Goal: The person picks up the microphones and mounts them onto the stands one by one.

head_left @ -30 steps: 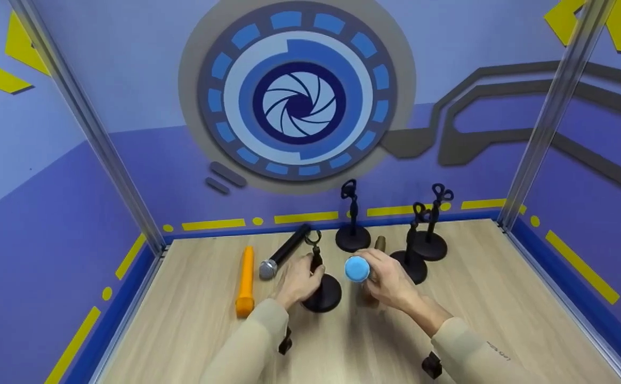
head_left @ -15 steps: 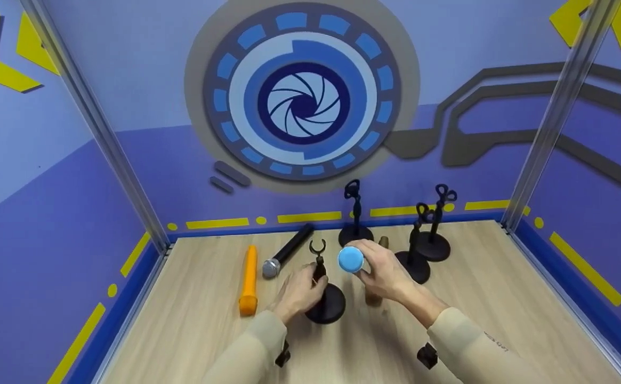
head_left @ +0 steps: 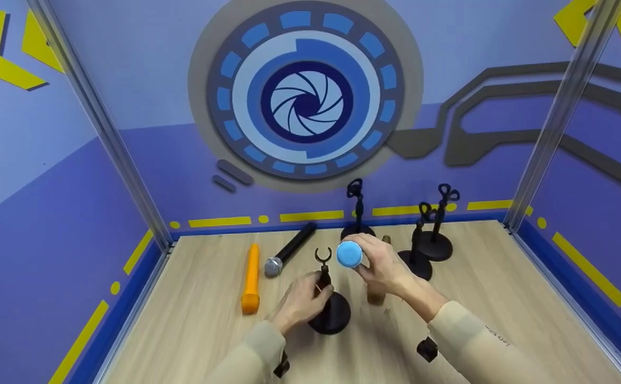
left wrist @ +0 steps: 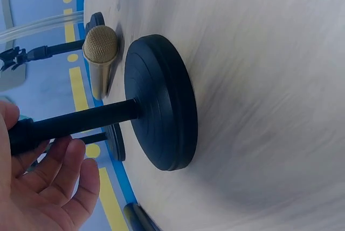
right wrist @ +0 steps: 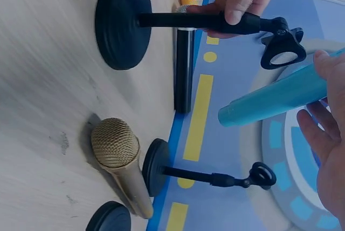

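Note:
My left hand (head_left: 305,300) grips the post of a black desktop microphone stand (head_left: 331,314). The stand's clip (right wrist: 283,48) shows above those fingers in the right wrist view. A light-blue microphone (right wrist: 275,97) is held by my right hand (head_left: 384,264), off the table and close to the clip but apart from it. In the head view only its round blue end faces up. Beneath my right hand, a gold microphone (right wrist: 115,143) lies on the table, partly covered in the head view. Left of my left hand lie an orange microphone (head_left: 250,280) and a black microphone (head_left: 291,248) with a silver head.
Three more black stands are upright towards the back: one behind my right hand (head_left: 359,208), two at the right, a nearer stand (head_left: 416,261) and a farther stand (head_left: 434,245). A printed wall (head_left: 310,202) closes the table's (head_left: 198,314) back edge, and panels flank it.
The gripped stand has come nearer to my body, with its clip now seen as an open ring. My right hand has moved the blue microphone forward and slightly left, towards that clip.

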Demonstrator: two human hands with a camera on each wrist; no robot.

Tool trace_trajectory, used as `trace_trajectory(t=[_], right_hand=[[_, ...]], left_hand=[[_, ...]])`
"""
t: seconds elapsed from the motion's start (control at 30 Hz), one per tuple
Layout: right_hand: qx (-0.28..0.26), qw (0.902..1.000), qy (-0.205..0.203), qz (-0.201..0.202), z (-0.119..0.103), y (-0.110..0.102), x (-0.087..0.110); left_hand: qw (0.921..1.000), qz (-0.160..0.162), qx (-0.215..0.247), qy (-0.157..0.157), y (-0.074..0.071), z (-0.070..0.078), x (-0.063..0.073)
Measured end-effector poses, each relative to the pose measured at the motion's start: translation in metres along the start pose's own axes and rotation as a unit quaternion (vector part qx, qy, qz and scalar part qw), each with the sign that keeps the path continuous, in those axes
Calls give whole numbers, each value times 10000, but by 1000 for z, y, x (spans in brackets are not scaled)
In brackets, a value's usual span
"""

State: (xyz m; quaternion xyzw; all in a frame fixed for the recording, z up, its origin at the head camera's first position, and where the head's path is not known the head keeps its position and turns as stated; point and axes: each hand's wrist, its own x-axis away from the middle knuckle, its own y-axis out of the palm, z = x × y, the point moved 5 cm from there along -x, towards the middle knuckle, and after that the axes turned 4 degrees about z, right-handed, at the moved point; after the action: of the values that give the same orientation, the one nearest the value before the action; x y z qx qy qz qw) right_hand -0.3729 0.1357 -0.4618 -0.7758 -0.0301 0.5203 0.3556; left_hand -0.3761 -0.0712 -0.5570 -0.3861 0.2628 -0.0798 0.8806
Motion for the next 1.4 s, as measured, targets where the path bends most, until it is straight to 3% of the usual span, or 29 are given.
trace_trajectory(t=[0.5,0.93,1.4], right_hand=[[-185,9998,66,-87,-6,1,-12],[-628,9978,-129,-182,-8,3,-13],[-843,9954,-110,-435,-10,9,-11]], left_hand=[[9994,-215,111,238,4,11,10],[9981,-352,145,488,11,22,16],[9958,-732,506,198,16,24,17]])
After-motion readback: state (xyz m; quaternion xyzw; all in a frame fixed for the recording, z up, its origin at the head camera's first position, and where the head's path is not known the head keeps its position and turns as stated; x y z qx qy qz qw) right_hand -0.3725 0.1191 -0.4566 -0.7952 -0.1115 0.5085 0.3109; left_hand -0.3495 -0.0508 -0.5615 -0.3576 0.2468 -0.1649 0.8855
